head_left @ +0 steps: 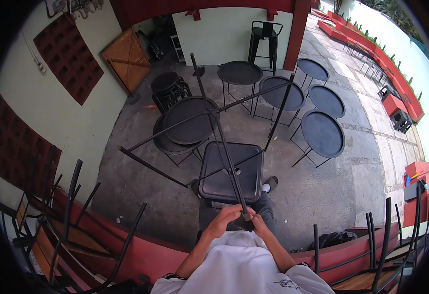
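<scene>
My left hand [223, 219] and my right hand [256, 221] are closed at the lower end of a black metal stand [219, 126] in front of my lap, fingers around the tip of one leg. The stand is tilted, its thin crossed bars and legs spreading upward and out over a black square-topped stool [212, 171] that sits between my feet. The fingertips are partly hidden behind each other and the bar end.
Round black tray tables [322, 139] stand ahead and right, some stacked [187, 117] behind the stand. Black stools [165, 85], a tall stool [263, 33] and a wooden door [124, 59] are farther back. Upturned chairs [77, 225] flank me. A paved yard [366, 108] opens rightward.
</scene>
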### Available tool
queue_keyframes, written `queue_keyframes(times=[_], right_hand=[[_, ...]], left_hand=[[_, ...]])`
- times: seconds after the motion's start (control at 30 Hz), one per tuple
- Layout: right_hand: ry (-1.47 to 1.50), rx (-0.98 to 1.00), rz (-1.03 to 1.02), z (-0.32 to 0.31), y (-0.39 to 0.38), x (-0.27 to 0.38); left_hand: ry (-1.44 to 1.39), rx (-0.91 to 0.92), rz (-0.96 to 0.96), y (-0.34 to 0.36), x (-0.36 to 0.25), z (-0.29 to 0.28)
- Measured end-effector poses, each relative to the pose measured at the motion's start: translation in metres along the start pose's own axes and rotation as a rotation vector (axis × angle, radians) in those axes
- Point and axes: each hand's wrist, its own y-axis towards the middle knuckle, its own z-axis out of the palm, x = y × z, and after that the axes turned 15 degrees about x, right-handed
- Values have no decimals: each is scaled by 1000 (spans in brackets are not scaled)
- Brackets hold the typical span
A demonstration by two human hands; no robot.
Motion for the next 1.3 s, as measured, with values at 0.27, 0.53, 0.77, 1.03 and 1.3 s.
queue_keyframes(times=[0.27,0.53,0.77,1.03,1.3], right_hand=[[-259,46,-120,34,-33,50],[-683,-63,-641,116,-66,217],[-910,-68,-1195,217,-73,323],[-1454,222,-1306,246,-43,322],[-1388,328,-1204,236,-114,281]], left_hand=[[70,-119,291,9,-56,38],[198,-304,368,21,-44,41],[288,-313,458,22,-42,41],[306,-304,451,16,-39,43],[226,-392,547,8,-32,44]])
